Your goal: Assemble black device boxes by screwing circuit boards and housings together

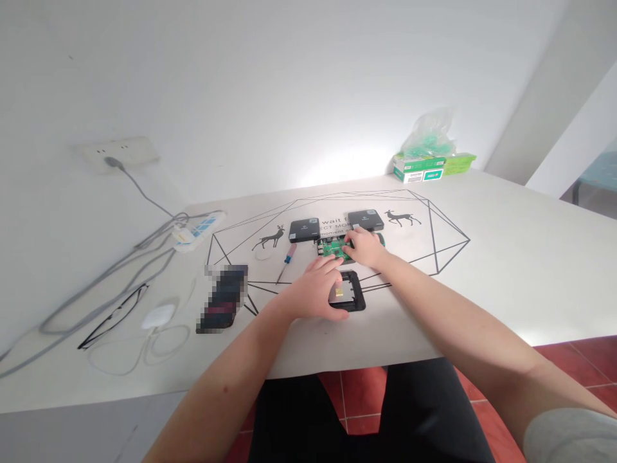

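Circuit board [331, 249] lay bare, black cover [358, 289] off, my right hand [367, 249] bent over one, my left hand [314, 290] over the other, whether fingers gripped I couldn't tell.

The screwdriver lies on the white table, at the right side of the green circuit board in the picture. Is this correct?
Not the side: the head view shows the screwdriver on the white table, but left of the green circuit board.
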### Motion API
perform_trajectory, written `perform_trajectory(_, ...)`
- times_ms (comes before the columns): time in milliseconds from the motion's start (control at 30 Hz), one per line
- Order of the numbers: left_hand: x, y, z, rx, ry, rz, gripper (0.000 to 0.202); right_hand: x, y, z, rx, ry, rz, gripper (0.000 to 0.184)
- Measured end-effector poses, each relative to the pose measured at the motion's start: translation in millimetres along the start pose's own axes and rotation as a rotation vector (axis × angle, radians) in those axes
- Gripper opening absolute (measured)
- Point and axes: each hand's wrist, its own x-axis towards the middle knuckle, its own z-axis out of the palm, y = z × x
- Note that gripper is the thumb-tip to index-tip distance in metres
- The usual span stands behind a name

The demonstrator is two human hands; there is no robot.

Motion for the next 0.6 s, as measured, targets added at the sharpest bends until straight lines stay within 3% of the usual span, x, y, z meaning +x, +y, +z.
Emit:
perform_trajectory(100,-2,1,-5.5,-0.11,0.054,0.013,0.047,3,6,-1,0.03,-0.01,-0.052,0.027)
perform_trajectory(200,-3,-1,-11.7,-0.32,0.179,-0.027,0.047,5,10,-1,0.026,0.001,-0.064,0.032)
perform_trajectory(300,-1,-8,-14.1,-0.677,0.41,-0.082,0.049,5,10,-1,0.026,-0.016,-0.065,0.036)
perform_trajectory(433,5,-21,-14.8,-1.219,0.715,-0.119,0.076,1,9,-4,0.038,-0.039,-0.048,0.047)
perform_trajectory(600,8,-34,-21.3,-1.483,0.765,-0.199,0.063,-8,0,-14,0.064,-0.144,-0.094,0.068)
